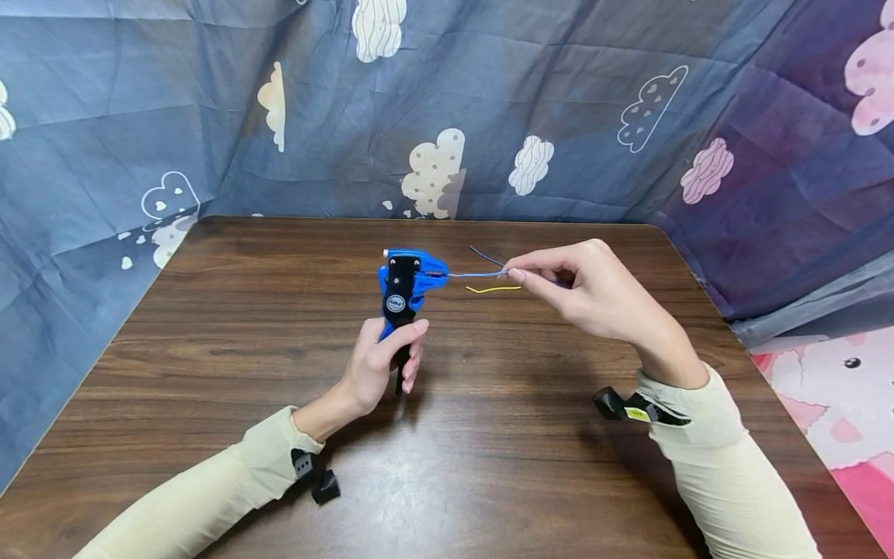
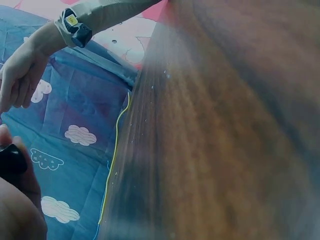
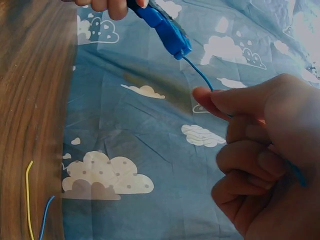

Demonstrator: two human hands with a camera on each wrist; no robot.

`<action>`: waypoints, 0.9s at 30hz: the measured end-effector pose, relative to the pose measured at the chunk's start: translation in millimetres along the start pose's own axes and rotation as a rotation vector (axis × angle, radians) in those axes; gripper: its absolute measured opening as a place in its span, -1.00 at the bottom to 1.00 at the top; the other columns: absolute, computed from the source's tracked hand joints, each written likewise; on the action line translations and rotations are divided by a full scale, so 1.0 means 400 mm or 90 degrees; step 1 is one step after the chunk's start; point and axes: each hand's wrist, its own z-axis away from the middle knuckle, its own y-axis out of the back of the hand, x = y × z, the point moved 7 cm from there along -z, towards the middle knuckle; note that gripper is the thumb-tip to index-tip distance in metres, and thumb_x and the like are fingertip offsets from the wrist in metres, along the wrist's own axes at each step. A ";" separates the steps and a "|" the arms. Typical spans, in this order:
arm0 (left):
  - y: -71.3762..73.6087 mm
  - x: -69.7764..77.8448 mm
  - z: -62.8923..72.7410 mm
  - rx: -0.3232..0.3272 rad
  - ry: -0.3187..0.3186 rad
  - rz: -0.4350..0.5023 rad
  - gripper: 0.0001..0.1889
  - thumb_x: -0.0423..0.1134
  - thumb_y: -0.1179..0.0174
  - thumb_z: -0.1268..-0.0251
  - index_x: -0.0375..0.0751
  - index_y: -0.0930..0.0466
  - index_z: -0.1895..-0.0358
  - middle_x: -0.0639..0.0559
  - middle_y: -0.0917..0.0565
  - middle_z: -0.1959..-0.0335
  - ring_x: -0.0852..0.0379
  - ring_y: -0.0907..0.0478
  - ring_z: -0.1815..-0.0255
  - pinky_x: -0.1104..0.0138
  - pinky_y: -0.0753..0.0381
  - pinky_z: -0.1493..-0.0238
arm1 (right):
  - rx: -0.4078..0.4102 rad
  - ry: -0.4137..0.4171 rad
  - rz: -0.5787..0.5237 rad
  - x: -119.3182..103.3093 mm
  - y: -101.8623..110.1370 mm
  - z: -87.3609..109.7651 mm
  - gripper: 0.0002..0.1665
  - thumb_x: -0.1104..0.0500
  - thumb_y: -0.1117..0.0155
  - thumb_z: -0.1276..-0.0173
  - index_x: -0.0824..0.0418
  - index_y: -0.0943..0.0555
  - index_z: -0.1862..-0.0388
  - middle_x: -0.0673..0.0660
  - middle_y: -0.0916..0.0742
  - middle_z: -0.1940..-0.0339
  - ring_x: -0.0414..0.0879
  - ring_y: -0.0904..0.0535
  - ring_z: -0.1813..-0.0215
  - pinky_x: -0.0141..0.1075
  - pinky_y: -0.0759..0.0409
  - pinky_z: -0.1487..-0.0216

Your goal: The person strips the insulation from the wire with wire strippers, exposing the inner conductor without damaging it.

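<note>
My left hand (image 1: 377,363) grips the handles of a blue and black wire stripper (image 1: 396,283), held upright above the table with its nose to the right. A thin blue wire (image 1: 476,274) runs from the stripper's nose to my right hand (image 1: 606,299), which pinches it between thumb and fingertips. In the right wrist view the wire (image 3: 198,73) bends slightly between the blue nose and the fingertips, and its tail (image 3: 297,173) shows below the palm. The left wrist view catches only part of the left hand (image 2: 20,207) and a black handle end (image 2: 11,159).
On the brown wooden table (image 1: 489,435), a yellow wire (image 1: 493,289) and a second blue wire (image 1: 486,255) lie beyond the hands. A cloud-patterned blue cloth (image 1: 314,116) hangs behind the table. Pink printed fabric (image 1: 838,396) is at the right edge. Each wrist wears a black camera.
</note>
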 end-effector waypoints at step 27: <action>0.027 0.004 -0.028 -0.019 0.001 0.028 -0.64 -0.13 -0.13 -0.70 -0.38 -0.57 0.25 -0.11 -0.71 0.46 0.00 -0.76 0.48 0.01 -0.89 0.31 | -0.187 -0.160 -0.018 0.242 -0.141 -0.014 -0.85 0.06 -0.39 -0.60 0.05 -0.84 0.05 0.02 -0.74 0.43 -0.21 -0.60 0.43 -0.39 -0.52 0.43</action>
